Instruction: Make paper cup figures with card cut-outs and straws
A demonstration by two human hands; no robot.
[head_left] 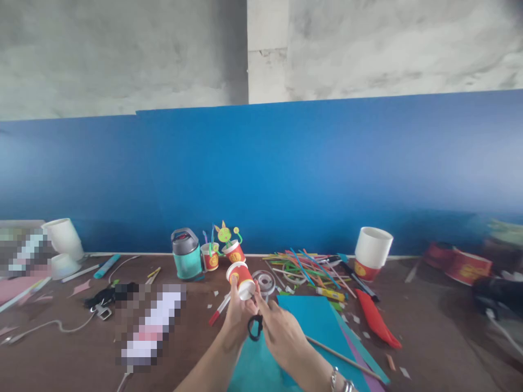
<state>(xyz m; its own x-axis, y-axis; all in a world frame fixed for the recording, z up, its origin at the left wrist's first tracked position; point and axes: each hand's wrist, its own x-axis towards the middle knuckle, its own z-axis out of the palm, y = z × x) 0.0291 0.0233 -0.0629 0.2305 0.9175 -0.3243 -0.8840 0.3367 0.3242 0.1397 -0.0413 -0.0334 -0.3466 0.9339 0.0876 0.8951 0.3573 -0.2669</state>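
Observation:
My left hand [235, 313] is closed around a red and white paper cup [241, 279], which is tilted over on its side above the desk. My right hand [281, 329] reaches up against the cup's white end and grips scissors [255, 328]. Only a black handle loop shows clearly; the blades are hidden by the fingers and cup. Below both hands lie blue paper sheets [302, 313]. A thin brown stick [345, 356] slants across the paper beside my right wrist. Just behind the cup is a roll of clear tape [265, 283].
A teal flask [187, 256], a red cup with straws [211, 257] and a decorated cup [233, 251] stand behind my hands. To the right are many coloured sticks [306, 267], a glue stick [332, 294], stacked cups [372, 253] and a red packet [376, 318]. A phone [155, 324] lies left.

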